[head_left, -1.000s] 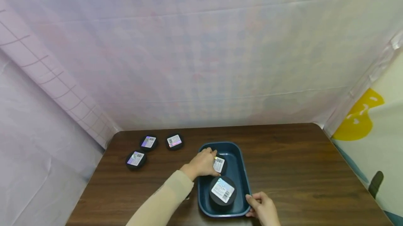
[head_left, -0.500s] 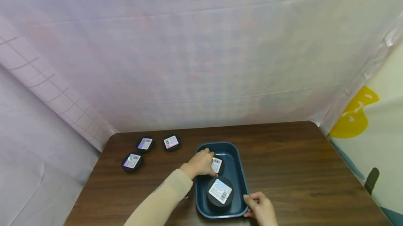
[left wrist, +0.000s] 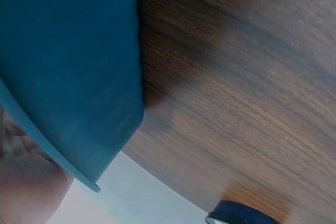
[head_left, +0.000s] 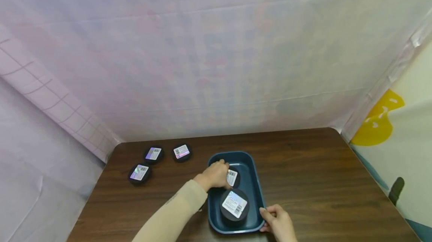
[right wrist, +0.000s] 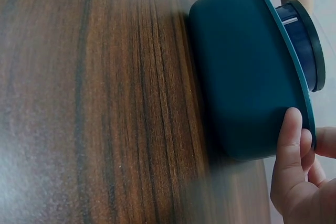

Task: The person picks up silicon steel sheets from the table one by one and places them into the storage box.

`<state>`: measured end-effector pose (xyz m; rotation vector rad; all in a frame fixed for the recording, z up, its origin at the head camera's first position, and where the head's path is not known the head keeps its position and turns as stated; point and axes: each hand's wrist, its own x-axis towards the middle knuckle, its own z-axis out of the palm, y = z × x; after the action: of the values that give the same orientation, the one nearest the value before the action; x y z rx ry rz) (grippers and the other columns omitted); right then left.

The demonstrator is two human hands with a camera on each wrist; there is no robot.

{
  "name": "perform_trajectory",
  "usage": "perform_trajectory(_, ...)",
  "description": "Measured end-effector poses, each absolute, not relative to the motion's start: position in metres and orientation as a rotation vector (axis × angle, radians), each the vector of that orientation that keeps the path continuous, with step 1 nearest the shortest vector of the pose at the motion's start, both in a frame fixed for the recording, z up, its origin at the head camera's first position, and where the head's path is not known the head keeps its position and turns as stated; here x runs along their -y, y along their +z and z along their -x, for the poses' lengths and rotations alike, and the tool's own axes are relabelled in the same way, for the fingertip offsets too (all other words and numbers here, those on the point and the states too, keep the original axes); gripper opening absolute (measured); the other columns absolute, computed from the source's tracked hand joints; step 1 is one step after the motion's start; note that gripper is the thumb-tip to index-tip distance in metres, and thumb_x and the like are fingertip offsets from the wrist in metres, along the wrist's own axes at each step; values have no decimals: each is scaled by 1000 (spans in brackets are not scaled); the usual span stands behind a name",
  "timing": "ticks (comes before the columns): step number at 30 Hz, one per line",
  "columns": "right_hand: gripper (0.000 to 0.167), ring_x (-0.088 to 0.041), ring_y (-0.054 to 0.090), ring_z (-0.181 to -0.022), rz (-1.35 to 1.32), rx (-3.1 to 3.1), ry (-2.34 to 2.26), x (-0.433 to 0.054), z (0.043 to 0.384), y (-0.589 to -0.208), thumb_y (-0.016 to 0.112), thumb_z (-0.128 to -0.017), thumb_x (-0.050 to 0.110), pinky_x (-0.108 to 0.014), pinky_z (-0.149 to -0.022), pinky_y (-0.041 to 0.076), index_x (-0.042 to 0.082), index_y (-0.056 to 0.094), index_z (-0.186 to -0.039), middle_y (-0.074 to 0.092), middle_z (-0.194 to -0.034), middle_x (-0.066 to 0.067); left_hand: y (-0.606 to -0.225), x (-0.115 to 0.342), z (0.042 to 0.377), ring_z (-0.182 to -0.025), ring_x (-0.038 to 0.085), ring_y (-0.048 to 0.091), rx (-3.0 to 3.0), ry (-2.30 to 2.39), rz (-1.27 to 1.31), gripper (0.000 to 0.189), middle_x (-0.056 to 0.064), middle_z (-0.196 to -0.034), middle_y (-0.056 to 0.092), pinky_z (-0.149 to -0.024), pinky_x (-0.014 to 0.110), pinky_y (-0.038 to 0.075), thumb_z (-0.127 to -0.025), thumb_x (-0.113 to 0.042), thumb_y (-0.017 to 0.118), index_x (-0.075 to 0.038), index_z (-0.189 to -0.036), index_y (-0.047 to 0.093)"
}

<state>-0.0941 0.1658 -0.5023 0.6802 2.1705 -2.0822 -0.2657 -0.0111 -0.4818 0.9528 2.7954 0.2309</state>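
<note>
On the far left of the counter [head_left: 303, 182], three small black jars [head_left: 139, 173] with shiny labels sat in a loose cluster, well apart from the blue tray [head_left: 256, 182]. Next along, the left hand [head_left: 216, 175] reached over the tray's left rim, its fingers curled round a small black jar [head_left: 233, 177] in the far half of the tray; whether that jar rested on the tray floor could not be told. A larger black jar [head_left: 234, 206] stood in the near half, just beside the small one. At the tray's near right corner, the right hand [head_left: 278, 222] pinched the rim, thumb on the outer wall and fingers curled beneath, as the right wrist view [right wrist: 294, 145] showed. The step in hand looked like setting a jar down in the tray. The next move would call for letting go of it cleanly, then reaching left to the cluster.
</note>
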Motion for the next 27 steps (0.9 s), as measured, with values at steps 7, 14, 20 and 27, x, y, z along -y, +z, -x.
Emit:
perform_trajectory(7,19,-14,51,-51,-676,-2169,-2074,-162,93,-501,61,-85,2,-31,-50,54,-13,49,-90,47,-63,-5,-483,13,265,-78,19,57,-2791,210,-947,64,5,-88,54,-72,32,51,-56,-42,86,-5,-103,63)
perform_trajectory(14,19,-14,51,-50,-679,-2179,-2069,-162,94,-500,61,-85,2,-32,-51,54,-13,49,-90,47,-63,-5,-482,12,265,-78,18,57,-2795,148,-986,65,5,-89,54,-74,30,51,-58,-43,86,-4,-104,63)
perform_trajectory(20,19,-14,52,-49,-681,-2201,-2053,-165,95,-501,61,-86,2,-33,-51,54,-13,50,-90,46,-63,-5,-481,8,266,-81,17,57,-2791,110,-1000,65,6,-93,56,-75,29,51,-60,-43,85,-3,-107,63)
perform_trajectory(27,19,-14,52,-49,-672,-2210,-2033,-166,95,-502,60,-86,2,-32,-51,55,-13,50,-89,46,-63,-5,-483,7,264,-81,17,58,-2802,71,-1004,64,5,-92,56,-73,30,51,-60,-43,84,-4,-107,63)
